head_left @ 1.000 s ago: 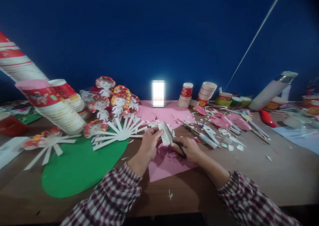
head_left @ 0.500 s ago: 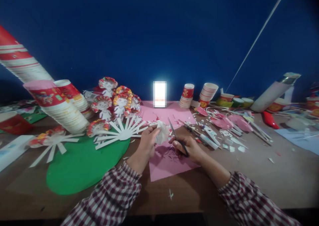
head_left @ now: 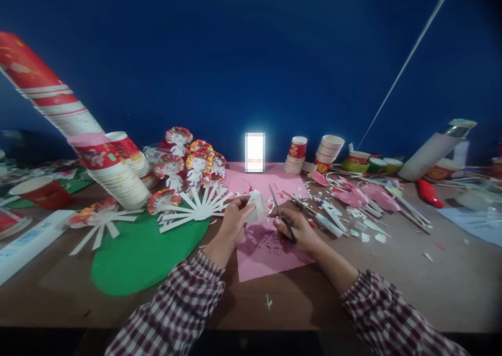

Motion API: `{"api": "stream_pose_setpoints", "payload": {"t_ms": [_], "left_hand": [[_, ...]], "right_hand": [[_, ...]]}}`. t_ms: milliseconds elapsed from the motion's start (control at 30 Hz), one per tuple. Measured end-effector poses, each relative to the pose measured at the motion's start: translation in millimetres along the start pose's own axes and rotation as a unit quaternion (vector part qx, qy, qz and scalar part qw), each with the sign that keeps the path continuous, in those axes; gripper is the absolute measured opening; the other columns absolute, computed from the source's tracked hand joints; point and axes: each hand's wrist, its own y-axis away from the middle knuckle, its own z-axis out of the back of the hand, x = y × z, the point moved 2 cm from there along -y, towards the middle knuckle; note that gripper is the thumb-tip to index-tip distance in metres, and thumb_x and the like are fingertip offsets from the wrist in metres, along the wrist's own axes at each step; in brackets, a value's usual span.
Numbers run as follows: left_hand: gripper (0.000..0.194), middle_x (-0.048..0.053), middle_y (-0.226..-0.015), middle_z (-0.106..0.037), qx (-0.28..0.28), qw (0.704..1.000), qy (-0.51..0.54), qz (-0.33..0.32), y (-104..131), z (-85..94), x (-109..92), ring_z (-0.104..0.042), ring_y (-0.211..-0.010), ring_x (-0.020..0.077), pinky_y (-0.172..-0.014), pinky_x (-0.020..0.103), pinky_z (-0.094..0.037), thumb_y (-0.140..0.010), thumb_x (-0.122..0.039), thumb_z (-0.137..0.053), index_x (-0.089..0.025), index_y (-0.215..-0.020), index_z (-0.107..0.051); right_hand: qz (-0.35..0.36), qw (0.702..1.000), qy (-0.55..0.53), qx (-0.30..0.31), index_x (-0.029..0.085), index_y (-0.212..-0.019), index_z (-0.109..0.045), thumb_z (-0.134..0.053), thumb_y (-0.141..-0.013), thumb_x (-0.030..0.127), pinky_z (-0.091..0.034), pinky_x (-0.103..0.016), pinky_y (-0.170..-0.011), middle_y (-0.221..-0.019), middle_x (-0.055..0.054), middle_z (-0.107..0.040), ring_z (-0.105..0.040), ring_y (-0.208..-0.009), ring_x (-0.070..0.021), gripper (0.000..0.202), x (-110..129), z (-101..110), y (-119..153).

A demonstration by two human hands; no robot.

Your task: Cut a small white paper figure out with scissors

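White, irregular paper piece [head_left: 256, 210], pinched between thumb and fingers of left hand [head_left: 234, 221]. Clamped in right hand [head_left: 297, 228], dark-handled metal scissors [head_left: 277, 208], above flat pink paper sheet [head_left: 257, 266].

You can't read any word, number or brand here with certainty. The blue print on the long white box [head_left: 37, 243] at your far left is too blurred to make out, and so are the small printed marks on the leaning cup stack [head_left: 113, 170] beside the green sheet and on the short cup stack [head_left: 297, 151] near the wall. You'll see a yellow emblem low on the other cup stack [head_left: 328, 149] to its right, its details too small to tell.
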Motion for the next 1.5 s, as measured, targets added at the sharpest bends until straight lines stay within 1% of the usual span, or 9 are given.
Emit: {"api": "stream_pose_setpoints", "payload": {"t_ms": [100,233,367,467,533,600,767,1033,1500], "left_hand": [[0.034,0.004,-0.078,-0.069,0.026,0.999,0.026,-0.009,3.3,1.2,-5.7,-0.063,-0.066,0.0142,-0.064,0.027,-0.050,-0.056,-0.023,-0.081,-0.013,-0.084,-0.064],[0.030,0.005,-0.087,-0.070,0.104,0.992,0.068,0.008,7.1,1.5,-11.6,-0.067,-0.075,0.0179,-0.066,0.030,-0.053,-0.061,-0.021,-0.081,-0.015,-0.082,-0.061],[0.028,0.002,-0.084,-0.071,0.109,0.986,0.124,0.005,12.3,5.5,-19.3,-0.067,-0.071,0.0158,-0.064,0.028,-0.053,-0.062,-0.018,-0.081,-0.017,-0.082,-0.061],[0.029,0.001,-0.081,-0.071,0.096,0.982,0.160,0.006,27.0,12.6,-25.7,-0.067,-0.071,0.0134,-0.064,0.023,-0.053,-0.063,-0.016,-0.081,-0.018,-0.086,-0.063],[0.032,-0.001,-0.079,-0.071,0.084,0.982,0.167,0.025,42.5,20.9,-26.3,-0.067,-0.070,0.0117,-0.066,0.021,-0.053,-0.062,-0.015,-0.081,-0.018,-0.089,-0.064],[0.033,0.000,-0.079,-0.071,0.077,0.984,0.153,0.055,59.1,31.6,-23.2,-0.067,-0.067,0.0107,-0.062,0.019,-0.053,-0.062,-0.015,-0.081,-0.017,-0.090,-0.064],[0.032,0.000,-0.080,-0.072,0.050,0.985,0.141,0.089,83.9,57.2,-13.4,-0.068,-0.068,0.0111,-0.065,0.021,-0.055,-0.064,-0.010,-0.078,-0.018,-0.090,-0.063],[0.025,0.003,-0.077,-0.071,0.098,0.985,0.113,0.088,80.5,55.7,-6.9,-0.068,-0.067,0.0120,-0.062,0.021,-0.054,-0.067,-0.008,-0.074,-0.014,-0.088,-0.063],[0.024,0.001,-0.075,-0.071,0.089,0.982,0.127,0.111,76.3,50.7,-8.4,-0.067,-0.066,0.0110,-0.065,0.022,-0.055,-0.069,-0.003,-0.069,-0.016,-0.089,-0.061]], "right_hand": [[0.031,0.998,-0.004,-0.049,0.016,-0.097,-0.054,-0.065,-0.076,0.053,-0.042,-0.018,-0.035,-0.052,0.005,-0.055,-0.053,-0.042,-0.0101,0.044,2.8,4.8,-3.2],[0.049,0.994,-0.004,-0.099,0.016,-0.085,-0.056,-0.062,-0.076,0.055,-0.039,-0.018,-0.034,-0.052,0.003,-0.055,-0.052,-0.042,-0.0100,0.041,3.8,10.1,-5.2],[0.062,0.986,0.005,-0.154,0.018,-0.081,-0.054,-0.060,-0.076,0.057,-0.034,-0.018,-0.032,-0.053,0.003,-0.054,-0.051,-0.042,-0.0115,0.039,2.0,19.3,-4.4],[0.100,0.971,0.075,-0.202,0.019,-0.082,-0.055,-0.057,-0.078,0.054,-0.037,-0.020,-0.038,-0.053,0.002,-0.055,-0.053,-0.045,-0.0137,0.035,1.0,29.4,-2.6],[0.148,0.940,0.198,-0.236,0.019,-0.082,-0.058,-0.054,-0.081,0.050,-0.039,-0.022,-0.044,-0.055,0.000,-0.058,-0.055,-0.049,-0.0152,0.031,1.6,35.0,-1.3],[0.182,0.870,0.353,-0.290,0.019,-0.080,-0.060,-0.052,-0.083,0.047,-0.040,-0.023,-0.050,-0.060,-0.002,-0.063,-0.057,-0.053,-0.0161,0.029,2.1,38.2,0.5],[0.177,0.828,0.411,-0.337,0.017,-0.083,-0.061,-0.051,-0.084,0.043,-0.037,-0.026,-0.058,-0.070,-0.009,-0.067,-0.059,-0.062,-0.0199,0.027,-3.3,38.5,3.5],[0.152,0.775,0.480,-0.382,0.015,-0.089,-0.063,-0.049,-0.087,0.042,-0.032,-0.027,-0.061,-0.079,-0.013,-0.071,-0.061,-0.067,-0.0226,0.031,-7.6,37.7,6.9],[0.111,0.749,0.519,-0.396,0.015,-0.091,-0.064,-0.050,-0.088,0.041,-0.027,-0.027,-0.059,-0.080,-0.012,-0.071,-0.059,-0.066,-0.0213,0.030,-7.5,33.5,10.2]]}}
